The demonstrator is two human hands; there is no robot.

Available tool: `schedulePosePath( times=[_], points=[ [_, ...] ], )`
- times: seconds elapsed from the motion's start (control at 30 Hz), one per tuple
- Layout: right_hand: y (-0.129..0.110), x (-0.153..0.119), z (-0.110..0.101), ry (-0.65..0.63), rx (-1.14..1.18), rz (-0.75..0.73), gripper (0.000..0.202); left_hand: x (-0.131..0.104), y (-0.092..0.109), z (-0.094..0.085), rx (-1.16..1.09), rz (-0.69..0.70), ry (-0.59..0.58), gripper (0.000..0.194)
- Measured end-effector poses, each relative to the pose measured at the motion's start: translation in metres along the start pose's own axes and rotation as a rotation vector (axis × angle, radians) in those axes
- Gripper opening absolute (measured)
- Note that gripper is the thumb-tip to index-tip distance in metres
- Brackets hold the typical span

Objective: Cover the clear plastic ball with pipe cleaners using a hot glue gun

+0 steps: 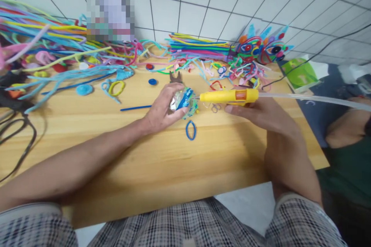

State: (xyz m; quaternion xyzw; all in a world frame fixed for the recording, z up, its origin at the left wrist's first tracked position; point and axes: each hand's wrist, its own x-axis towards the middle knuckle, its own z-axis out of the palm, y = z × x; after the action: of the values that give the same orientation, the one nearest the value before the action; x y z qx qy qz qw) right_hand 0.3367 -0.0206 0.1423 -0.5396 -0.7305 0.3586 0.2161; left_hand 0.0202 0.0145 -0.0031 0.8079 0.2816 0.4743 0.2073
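My left hand [164, 110] is closed around a tape roll-like bundle in blue and pale green [189, 104], whose exact kind I cannot make out. In my right hand [261, 112] is a yellow hot glue gun [223, 96], its nozzle pointing left, at or very close to the bundle's right side. A clear glue stick [313, 99] runs out of the gun's back end to the right. Just below the bundle lies a blue pipe cleaner loop [191, 130]. A straight blue pipe cleaner [135, 107] lies left of my left hand, and pliers [175, 77] lie behind it.
Pipe cleaners [199, 48] in many colours lie along the back by the tiled wall. Two colourful pipe cleaner masks [261, 48] stand at the back right. A black cable [319, 52] crosses the right side. Another person's arm [346, 127] is at the right edge.
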Motion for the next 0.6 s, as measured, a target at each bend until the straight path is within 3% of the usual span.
schedulePosePath(
  times=[0.2, 0.37, 0.6],
  points=[
    [-0.003, 0.018, -0.006, -0.106, -0.013, -0.009, 0.059, 0.0, 0.001, -0.001, -0.017, -0.009, -0.009, 0.057],
    [0.008, 0.02, -0.002, -0.106, -0.028, 0.007, 0.067, 0.001, 0.001, -0.001, -0.023, -0.01, -0.007, 0.057],
    [0.014, 0.022, 0.001, -0.148, -0.059, 0.083, 0.062, 0.002, 0.0, -0.001, -0.048, 0.009, -0.004, 0.056]
  ],
)
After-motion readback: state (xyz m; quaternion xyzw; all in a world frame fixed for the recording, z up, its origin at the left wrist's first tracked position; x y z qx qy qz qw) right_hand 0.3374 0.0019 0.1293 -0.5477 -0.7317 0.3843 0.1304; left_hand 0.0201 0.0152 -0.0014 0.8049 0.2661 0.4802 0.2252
